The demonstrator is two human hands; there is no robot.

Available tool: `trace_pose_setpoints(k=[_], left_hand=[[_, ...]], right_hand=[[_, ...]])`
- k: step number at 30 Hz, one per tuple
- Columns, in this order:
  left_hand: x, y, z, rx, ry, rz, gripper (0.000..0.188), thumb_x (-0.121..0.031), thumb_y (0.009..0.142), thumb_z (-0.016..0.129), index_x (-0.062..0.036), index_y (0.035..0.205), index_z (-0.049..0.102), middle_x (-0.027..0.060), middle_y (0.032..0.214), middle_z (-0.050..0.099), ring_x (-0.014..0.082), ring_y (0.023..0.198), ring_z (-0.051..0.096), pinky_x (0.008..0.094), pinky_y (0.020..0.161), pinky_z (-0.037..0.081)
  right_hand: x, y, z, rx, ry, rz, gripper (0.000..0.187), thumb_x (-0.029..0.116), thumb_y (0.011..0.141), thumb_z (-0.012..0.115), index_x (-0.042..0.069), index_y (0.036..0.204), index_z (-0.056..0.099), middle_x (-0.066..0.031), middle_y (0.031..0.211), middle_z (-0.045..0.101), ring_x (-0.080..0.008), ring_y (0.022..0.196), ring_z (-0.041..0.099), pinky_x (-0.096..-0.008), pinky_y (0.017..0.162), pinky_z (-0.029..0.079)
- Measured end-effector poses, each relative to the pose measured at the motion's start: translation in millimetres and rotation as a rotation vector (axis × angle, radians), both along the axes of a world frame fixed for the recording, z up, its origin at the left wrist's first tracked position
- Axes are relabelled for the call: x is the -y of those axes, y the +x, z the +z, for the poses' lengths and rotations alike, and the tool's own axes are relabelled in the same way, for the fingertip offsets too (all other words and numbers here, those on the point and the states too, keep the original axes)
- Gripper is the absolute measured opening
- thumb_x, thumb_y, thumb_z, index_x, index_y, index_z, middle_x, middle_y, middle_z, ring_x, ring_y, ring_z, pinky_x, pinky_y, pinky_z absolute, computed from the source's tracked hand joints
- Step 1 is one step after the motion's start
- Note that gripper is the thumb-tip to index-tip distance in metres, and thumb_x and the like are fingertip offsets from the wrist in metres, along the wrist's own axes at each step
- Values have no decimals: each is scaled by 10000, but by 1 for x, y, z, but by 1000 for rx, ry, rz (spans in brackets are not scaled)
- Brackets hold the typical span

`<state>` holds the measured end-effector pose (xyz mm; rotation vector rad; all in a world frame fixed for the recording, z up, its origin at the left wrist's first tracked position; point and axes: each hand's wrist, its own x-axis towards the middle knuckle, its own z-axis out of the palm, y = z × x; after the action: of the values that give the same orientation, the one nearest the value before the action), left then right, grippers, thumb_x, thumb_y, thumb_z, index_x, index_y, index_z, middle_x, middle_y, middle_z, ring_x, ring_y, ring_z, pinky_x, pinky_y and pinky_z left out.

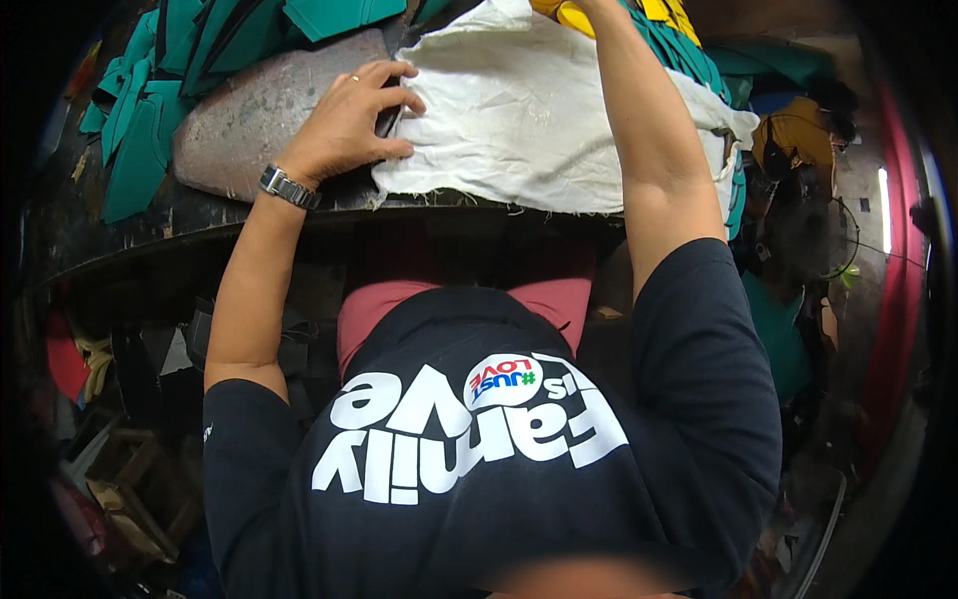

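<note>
A white cloth (509, 120) with a frayed near edge lies wrinkled over the work table. At its left edge my left hand (361, 118) rests with fingers apart, their tips on or just over the cloth; a ring and a metal watch are on this arm. Beside that hand is a worn grey-brown board (254, 115) with a rounded left end, partly under the cloth. My right arm reaches across the cloth to the far edge of the view. Only part of my right hand (597, 6) shows there, next to a yellow piece (576, 17); its fingers are out of sight.
Green cut sheet pieces (150, 135) are heaped at the left and far side of the dark table (100, 235). More green pieces (689, 60) and yellow ones (671, 14) lie beyond my right arm. A wooden frame (135, 489) stands at lower left.
</note>
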<state>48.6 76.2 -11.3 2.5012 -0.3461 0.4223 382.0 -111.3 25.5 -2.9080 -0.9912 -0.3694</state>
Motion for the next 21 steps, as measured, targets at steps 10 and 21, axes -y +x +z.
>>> trace_pose_setpoints(k=[10,21], left_hand=[[1,0,-1,-6,58,11,296,-230,712,803,-150,989,738,51,1346,587,266,1298,506,421,1076,380],[-6,15,11,-135,311,12,486,-298,808,765,-189,1267,653,34,1380,552,264,1361,444,444,1148,281]], right_hand=[[103,-75,30,-810,155,-190,859,809,918,246,145,1331,603,-125,878,747,-226,865,676,-346,887,483],[265,-265,-43,-97,-130,-231,944,665,836,649,33,1494,406,-224,1630,206,-427,1522,85,-715,1144,61]])
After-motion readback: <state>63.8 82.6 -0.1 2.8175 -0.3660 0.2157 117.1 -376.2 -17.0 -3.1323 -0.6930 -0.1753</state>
